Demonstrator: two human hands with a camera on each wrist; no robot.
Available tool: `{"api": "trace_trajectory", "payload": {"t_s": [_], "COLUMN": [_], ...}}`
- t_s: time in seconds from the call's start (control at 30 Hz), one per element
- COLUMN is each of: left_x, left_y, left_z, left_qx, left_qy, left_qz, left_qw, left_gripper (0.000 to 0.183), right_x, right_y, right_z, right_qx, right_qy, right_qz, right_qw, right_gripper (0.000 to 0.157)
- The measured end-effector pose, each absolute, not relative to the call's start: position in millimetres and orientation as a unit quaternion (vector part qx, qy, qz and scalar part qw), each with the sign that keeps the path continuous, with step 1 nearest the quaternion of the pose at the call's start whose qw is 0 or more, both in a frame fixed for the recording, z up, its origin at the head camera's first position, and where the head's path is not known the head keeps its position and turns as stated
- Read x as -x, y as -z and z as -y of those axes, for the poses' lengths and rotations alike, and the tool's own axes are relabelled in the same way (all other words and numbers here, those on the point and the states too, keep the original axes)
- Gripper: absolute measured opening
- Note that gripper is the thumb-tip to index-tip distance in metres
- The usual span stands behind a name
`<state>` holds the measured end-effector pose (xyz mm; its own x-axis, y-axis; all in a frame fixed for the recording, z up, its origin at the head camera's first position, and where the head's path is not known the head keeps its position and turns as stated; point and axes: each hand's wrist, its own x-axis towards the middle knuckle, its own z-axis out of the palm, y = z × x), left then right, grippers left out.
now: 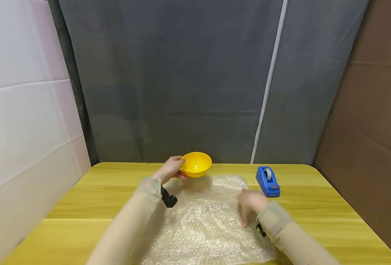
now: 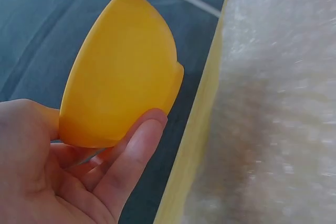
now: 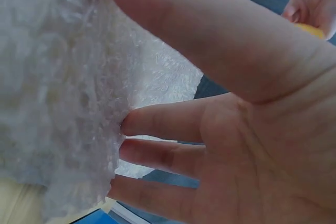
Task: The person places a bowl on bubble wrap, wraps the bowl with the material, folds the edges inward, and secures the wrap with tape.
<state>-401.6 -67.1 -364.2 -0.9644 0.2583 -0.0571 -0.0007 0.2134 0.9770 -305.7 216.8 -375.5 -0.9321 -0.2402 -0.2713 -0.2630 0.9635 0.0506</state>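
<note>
My left hand (image 1: 171, 169) holds a small yellow bowl (image 1: 196, 164) by its side, above the far part of a bubble wrap sheet (image 1: 198, 221). In the head view the bowl's hollow faces me, and nothing shows inside it. The left wrist view shows the bowl (image 2: 118, 72) tilted on its side, thumb and fingers pinching its rim and wall. My right hand (image 1: 253, 202) rests at the right edge of the bubble wrap. From the right wrist, its fingers look fairly straight and spread, the fingertips (image 3: 131, 124) right at the wrap's edge, thumb apart from them.
A blue tape dispenser (image 1: 268, 182) with a roll of tape stands just beyond my right hand. The yellow wood-grain table (image 1: 73, 213) ends at a grey curtain (image 1: 182, 73). A white wall (image 1: 26, 110) rises at the left, a brown one (image 1: 370, 129) at the right.
</note>
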Motion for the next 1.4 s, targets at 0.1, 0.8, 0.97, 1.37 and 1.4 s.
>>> {"api": "trace_trajectory", "payload": {"t_s": [0.1, 0.8, 0.97, 1.37, 1.4], "left_x": [391, 344, 340, 328, 326], "left_y": [368, 414, 423, 439, 439], "left_z": [59, 29, 30, 25, 24], "left_qx": [-0.099, -0.153, -0.148, -0.141, -0.143], "left_qy": [-0.618, -0.611, -0.636, -0.692, -0.695], "left_qz": [-0.771, -0.752, -0.732, -0.676, -0.672], "left_qw": [0.121, 0.194, 0.195, 0.209, 0.211], "left_gripper": [0.046, 0.057, 0.062, 0.072, 0.072], "right_x": [309, 317, 325, 350, 350], "right_y": [376, 377, 374, 381, 383], "right_z": [-225, -248, -261, -283, -285], "right_qx": [0.129, 0.158, 0.177, 0.068, 0.064], "right_qy": [-0.041, 0.035, 0.139, 0.286, 0.287], "right_qz": [-0.982, -0.977, -0.961, -0.955, -0.955], "right_qw": [0.134, 0.139, 0.159, 0.050, 0.050], "right_gripper": [0.074, 0.051, 0.040, 0.082, 0.082]}}
